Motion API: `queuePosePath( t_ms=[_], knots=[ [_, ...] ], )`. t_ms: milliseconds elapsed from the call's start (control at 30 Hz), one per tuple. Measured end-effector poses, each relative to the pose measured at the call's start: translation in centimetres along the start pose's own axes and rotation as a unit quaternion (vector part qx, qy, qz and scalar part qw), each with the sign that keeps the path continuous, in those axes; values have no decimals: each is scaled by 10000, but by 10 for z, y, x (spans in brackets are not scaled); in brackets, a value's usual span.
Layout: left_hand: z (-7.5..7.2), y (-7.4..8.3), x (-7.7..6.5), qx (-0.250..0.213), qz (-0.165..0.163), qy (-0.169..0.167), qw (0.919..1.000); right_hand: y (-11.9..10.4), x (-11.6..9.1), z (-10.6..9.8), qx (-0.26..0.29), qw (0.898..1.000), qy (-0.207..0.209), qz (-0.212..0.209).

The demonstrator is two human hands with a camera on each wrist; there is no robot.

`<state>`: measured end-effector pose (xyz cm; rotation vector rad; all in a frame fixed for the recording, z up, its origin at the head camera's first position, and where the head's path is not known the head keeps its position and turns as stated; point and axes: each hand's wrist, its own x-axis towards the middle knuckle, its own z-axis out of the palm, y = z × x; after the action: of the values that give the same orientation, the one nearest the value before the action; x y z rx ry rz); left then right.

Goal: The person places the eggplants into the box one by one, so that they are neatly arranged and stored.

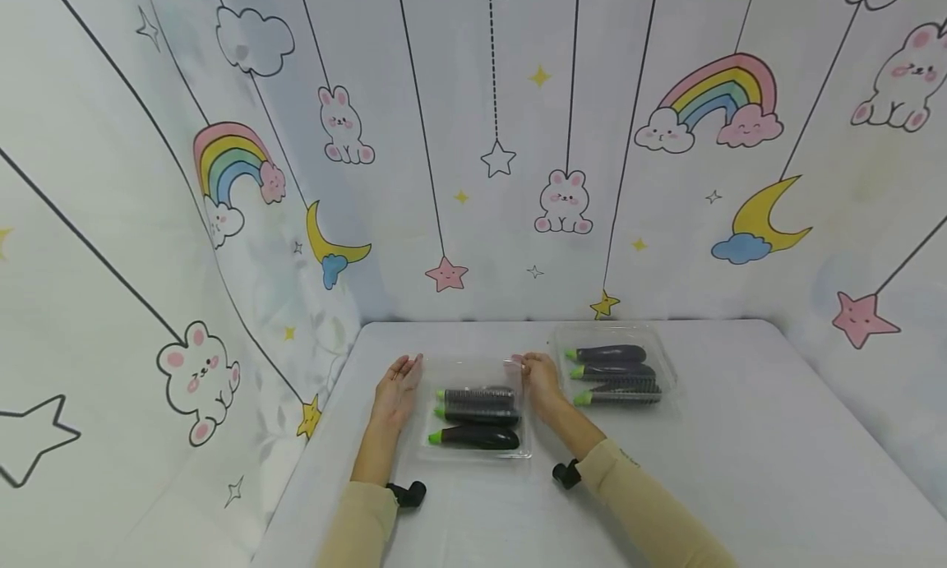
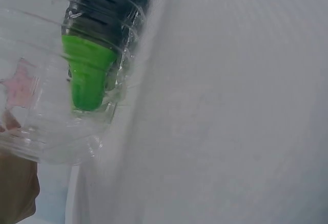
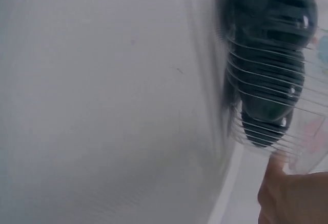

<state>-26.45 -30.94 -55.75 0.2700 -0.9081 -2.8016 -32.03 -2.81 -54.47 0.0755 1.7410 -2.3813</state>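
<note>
A clear plastic box (image 1: 473, 451) with dark eggplants inside is between my hands, over the white table. Three eggplants (image 1: 477, 437) show in it in the head view, their green stem ends pointing left. My left hand (image 1: 395, 395) holds the box at its far left corner, fingers pointing away from me. At the far right corner my right hand (image 1: 542, 380) grips the rim. The left wrist view shows a green stem end (image 2: 89, 75) through the ribbed wall. In the right wrist view, the rounded eggplant ends (image 3: 271, 14) show, with a fingertip (image 3: 277, 161) at the box's edge.
A second clear box (image 1: 669, 371) holding several eggplants (image 1: 610, 353) stands to the right, near the back edge of the white table (image 1: 703, 486). Behind the table hangs a patterned cloth (image 1: 510, 239) with rabbits, stars and rainbows. Dark wrist cameras (image 1: 409, 494) sit at both cuffs.
</note>
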Motion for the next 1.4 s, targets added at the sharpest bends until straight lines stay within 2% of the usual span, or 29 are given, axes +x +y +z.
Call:
queuePosePath(
  t_ms=[133, 300, 433, 600, 667, 733, 800, 900, 933, 1000, 1067, 1267, 1400],
  knots=[
    [2, 2, -5, -379, -22, -17, 9993, 0, -1, -3, -418, 9990, -101, -115],
    [4, 5, -11, -440, -28, -82, 9990, -1, -2, -5, -1005, 9944, -118, -320],
    [2, 10, -16, 27, 44, -47, 10000, -5, -5, -2, -1306, 9906, -69, -402],
    [-2, 16, -21, 872, 228, 16, 9959, -8, -8, -2, -1315, 9903, -23, -453],
    [-5, 18, -25, 1268, 276, 1, 9915, -8, -9, -2, -1385, 9892, -28, -469],
    [-7, 21, -31, 1886, 299, -74, 9816, -8, -10, -3, -1555, 9866, -17, -495],
    [-8, 24, -38, 2532, 262, -88, 9670, -8, -10, -3, -1822, 9816, 31, -570],
    [-9, 29, -50, 3475, 153, -155, 9374, -9, -12, -5, -2198, 9730, 120, -700],
    [-9, 30, -54, 3681, 106, -158, 9296, -10, -13, -6, -2336, 9694, 153, -741],
    [-8, 32, -62, 3936, 39, -154, 9191, -11, -16, -7, -2539, 9638, 172, -798],
    [-7, 34, -70, 4041, 5, -197, 9145, -12, -19, -8, -2669, 9600, 144, -834],
    [-1, 36, -87, 3814, 2, -244, 9241, -13, -25, -11, -2789, 9550, -21, -1008],
    [0, 36, -98, 3975, 57, -180, 9174, -12, -30, -12, -2956, 9482, 37, -1165]
  ],
)
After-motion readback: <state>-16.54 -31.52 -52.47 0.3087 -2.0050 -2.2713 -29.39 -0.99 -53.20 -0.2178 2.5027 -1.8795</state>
